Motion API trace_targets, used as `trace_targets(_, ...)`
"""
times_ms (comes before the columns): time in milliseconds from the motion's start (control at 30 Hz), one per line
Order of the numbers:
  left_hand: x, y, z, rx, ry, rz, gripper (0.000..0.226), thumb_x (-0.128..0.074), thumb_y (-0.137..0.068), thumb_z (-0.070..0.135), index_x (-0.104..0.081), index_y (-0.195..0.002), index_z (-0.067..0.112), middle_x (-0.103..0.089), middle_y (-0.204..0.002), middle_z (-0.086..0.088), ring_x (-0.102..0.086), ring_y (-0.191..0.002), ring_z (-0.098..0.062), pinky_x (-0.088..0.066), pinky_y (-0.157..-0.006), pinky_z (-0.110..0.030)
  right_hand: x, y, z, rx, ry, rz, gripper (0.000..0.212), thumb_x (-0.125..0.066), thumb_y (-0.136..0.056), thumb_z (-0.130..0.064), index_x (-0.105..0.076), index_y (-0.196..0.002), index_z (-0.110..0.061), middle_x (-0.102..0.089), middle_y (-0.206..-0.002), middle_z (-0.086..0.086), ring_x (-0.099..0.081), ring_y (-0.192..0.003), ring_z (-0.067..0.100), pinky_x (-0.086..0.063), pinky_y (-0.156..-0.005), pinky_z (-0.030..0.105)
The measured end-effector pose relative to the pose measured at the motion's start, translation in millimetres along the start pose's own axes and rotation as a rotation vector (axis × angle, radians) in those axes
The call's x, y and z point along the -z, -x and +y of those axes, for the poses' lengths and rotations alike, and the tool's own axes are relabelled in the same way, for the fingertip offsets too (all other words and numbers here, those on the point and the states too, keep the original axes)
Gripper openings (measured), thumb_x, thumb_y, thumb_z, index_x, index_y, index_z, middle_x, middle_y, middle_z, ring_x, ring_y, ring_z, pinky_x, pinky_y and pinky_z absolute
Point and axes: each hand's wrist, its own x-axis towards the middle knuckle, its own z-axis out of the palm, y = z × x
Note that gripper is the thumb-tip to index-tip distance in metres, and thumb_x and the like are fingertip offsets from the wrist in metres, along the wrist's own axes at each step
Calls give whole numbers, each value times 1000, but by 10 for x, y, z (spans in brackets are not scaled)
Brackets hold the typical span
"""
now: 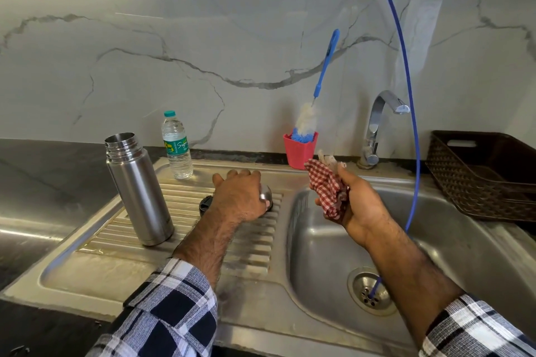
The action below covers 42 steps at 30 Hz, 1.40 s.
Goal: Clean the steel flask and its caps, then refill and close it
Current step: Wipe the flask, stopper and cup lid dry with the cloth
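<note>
the steel flask (138, 188) stands upright and uncapped at the left end of the ribbed drainboard (185, 243), its threaded mouth open to the air. behind it, a plastic water bottle (176, 145) with a teal cap stands upright on the flat rear rim of the sink unit. a black cap (205, 202) lies on the ribs just right of the flask, partly hidden by the left wrist.

the left hand (242, 197) reaches forward over the drainboard, palm down, forearm extended from a checked sleeve. its fingers are curled over a steel cap (266, 193) resting on the ribs, gripping it from above; only the right edge of the cap shows.

a red cup (298, 152) stands at the back rim against the wall and holds a blue-handled bottle brush (314, 107), bristles down, handle leaning up to the right.

the right hand (355, 203) is raised above the sink basin (324, 258), palm turned to the left, fingers closed around a bunched red checked cloth (327, 190). the forearm crosses the basin diagonally.

a chrome tap (380, 122) rises behind the basin. a thin blue hose (406, 95) hangs down from above and ends at the drain (369, 291). a dark brown basket (487, 177) sits on the counter at the far right.
</note>
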Motion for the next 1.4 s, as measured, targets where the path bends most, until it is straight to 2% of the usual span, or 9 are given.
trace_targets(133,54,111,259,7,628,240,55,-66,-92,67,-67,-126,25,-69,-122,8,-66,-114,-18,-54,-97,-46,28,-45,-7,74,53,-22,26,-56,-107,-31,-70,-127,-23,-80,-110,5,-73,-109,28,-60,-88,45)
trace_targets(267,138,238,627,150,1293,-169,44,-72,-89,64,-77,-102,22,-82,-96,4,-79,-93,-19,-64,-89,-45,40,-43,-16,309,311,8,17,-70,-99,-27,-74,-115,-23,-81,-102,0,-76,-100,22,-60,-88,43)
trace_targets(433,68,218,511,263,1580,-247,53,-87,-78,45,-76,-115,8,-82,-104,-9,-78,-100,-28,-64,-84,-43,34,6,-17,372,399,58,18,-79,-91,-33,-80,-107,-25,-81,-98,-9,-76,-95,13,-57,-78,32)
trace_targets(600,81,176,462,221,1670,-347,37,-76,-94,24,-69,-128,10,-80,-115,-12,-74,-102,-29,-59,-96,-49,95,18,-123,396,387,80,16,-73,-96,-32,-77,-108,-23,-80,-91,-11,-75,-78,2,-52,-70,24)
trace_targets(767,46,248,481,89,1585,-425,62,-93,-77,34,-67,-133,24,-78,-123,-4,-74,-115,-31,-58,-100,-52,95,69,-214,490,523,23,16,-73,-96,-31,-77,-107,-20,-81,-94,-6,-78,-84,11,-61,-79,32)
trace_targets(1033,160,206,698,55,1467,-235,52,-96,-71,16,-73,-117,14,-81,-112,-5,-77,-107,-27,-56,-105,-56,256,188,-844,472,1002,-253,31,-80,-90,-11,-75,-119,-21,-76,-104,-11,-70,-95,0,-53,-88,25)
trace_targets(1167,404,1,1168,-141,1332,-144,58,-97,-73,17,-65,-121,22,-80,-107,-1,-78,-92,-18,-64,-85,-44,583,211,-1334,649,1094,-34,19,-84,-86,-9,-82,-105,-15,-77,-89,-7,-65,-68,-8,-52,-73,15)
trace_targets(1300,620,-459,1893,-338,1086,71,19,-91,-81,19,-73,-81,25,-74,-73,8,-65,-63,-8,-58,-71,-34,1123,236,-1828,746,1167,211,13,-85,-86,-18,-83,-98,-25,-79,-93,-5,-73,-86,10,-58,-86,28)
trace_targets(1400,761,-725,2495,-372,1041,117,28,-94,-76,16,-72,-92,23,-72,-68,4,-66,-61,-10,-56,-70,-29,1544,286,-2084,803,1194,339,16,-80,-89,-13,-83,-100,-25,-78,-100,-4,-72,-93,12,-56,-89,27)
